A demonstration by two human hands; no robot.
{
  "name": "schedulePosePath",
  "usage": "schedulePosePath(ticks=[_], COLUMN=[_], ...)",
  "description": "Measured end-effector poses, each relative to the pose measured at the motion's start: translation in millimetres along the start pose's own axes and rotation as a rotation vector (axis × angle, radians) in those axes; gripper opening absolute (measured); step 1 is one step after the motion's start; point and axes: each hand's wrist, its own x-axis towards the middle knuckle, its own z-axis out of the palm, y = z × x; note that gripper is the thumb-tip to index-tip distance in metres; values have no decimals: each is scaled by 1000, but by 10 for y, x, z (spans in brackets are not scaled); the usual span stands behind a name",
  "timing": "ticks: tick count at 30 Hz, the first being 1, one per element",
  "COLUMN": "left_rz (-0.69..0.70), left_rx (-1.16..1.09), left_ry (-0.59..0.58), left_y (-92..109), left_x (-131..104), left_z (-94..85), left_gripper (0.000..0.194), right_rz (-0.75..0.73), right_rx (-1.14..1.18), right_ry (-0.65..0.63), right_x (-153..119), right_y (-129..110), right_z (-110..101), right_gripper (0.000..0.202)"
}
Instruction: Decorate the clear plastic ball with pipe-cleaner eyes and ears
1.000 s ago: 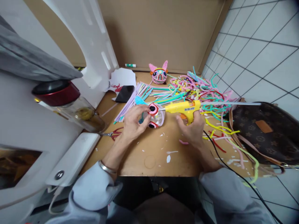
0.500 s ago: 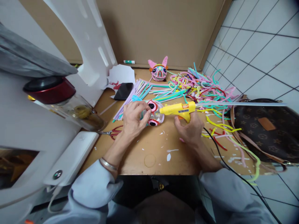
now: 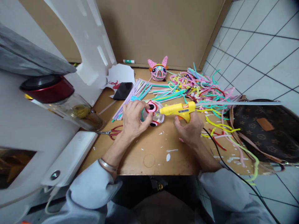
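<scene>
My left hand (image 3: pixel 134 119) grips a clear plastic craft piece (image 3: pixel 158 118) with two pink, red and black eyes, one above the other; the fingers hide its left part. In my right hand (image 3: pixel 191 127) is a yellow glue gun (image 3: pixel 177 109), its nozzle pointing left and at the craft piece, close to the left thumb. Whether the nozzle touches the plastic cannot be made out. A long clear glue stick (image 3: pixel 238 103) sticks out of the gun's back. Beyond them sits a pink-eared animal head (image 3: pixel 158 72) made of fuzzy stems.
Fuzzy stems (image 3: pixel 201 88) lie heaped at the back right, beside a brown handbag (image 3: pixel 266 127). A phone (image 3: pixel 123 91), red-handled scissors (image 3: pixel 114 133), a glass bottle (image 3: pixel 81 115) and a white power bank (image 3: pixel 70 158) are at the left. A black cord (image 3: pixel 220 154) runs lower right.
My left fingers and thumb have shifted slightly right over the craft piece, covering a bit more of its eyes. The glue gun stays almost still.
</scene>
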Motion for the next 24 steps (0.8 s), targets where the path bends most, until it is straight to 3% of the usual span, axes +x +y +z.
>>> schedulePosePath(ticks=[24], left_rz=[-4], left_rx=[-15], left_ry=[-3], left_y=[-3], left_x=[4], left_z=[1], left_gripper=[22], right_rz=[-11], right_rx=[-37], right_ry=[-23], right_x=[-4], right_y=[34], right_z=[40], right_gripper=[21])
